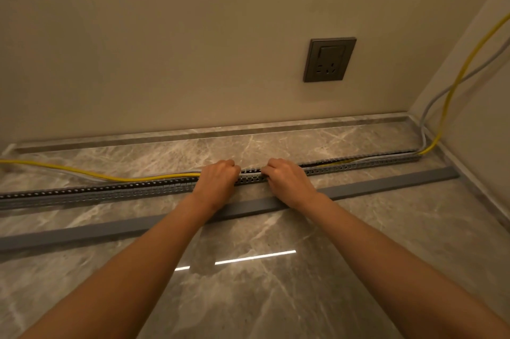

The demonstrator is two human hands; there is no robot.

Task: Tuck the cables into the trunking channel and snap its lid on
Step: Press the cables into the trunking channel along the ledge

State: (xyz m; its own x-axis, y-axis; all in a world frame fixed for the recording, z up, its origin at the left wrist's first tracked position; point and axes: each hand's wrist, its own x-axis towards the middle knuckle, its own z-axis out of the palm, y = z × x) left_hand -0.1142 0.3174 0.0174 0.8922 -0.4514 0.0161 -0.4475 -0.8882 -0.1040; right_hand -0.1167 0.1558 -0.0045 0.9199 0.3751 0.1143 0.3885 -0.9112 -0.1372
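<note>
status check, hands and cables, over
Left hand and right hand both pressing on channel mid-run. Yellow cable out of channel on left. Lid off, on floor in front.

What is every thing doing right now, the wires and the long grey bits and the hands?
Trunking channel: open, no lid.
Lid: lying flat on floor, off.
Yellow cable: tucked in at right, outside at left.
Grey cable: tucked in at right.
Left hand: curled over channel.
Right hand: curled over channel.
Wall socket: nothing plugged in.

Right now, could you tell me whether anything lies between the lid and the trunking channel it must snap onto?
Both hands, left hand and right hand, rest on the channel, and both forearms cross over the lid. The yellow cable left of them is still outside the channel.
</note>
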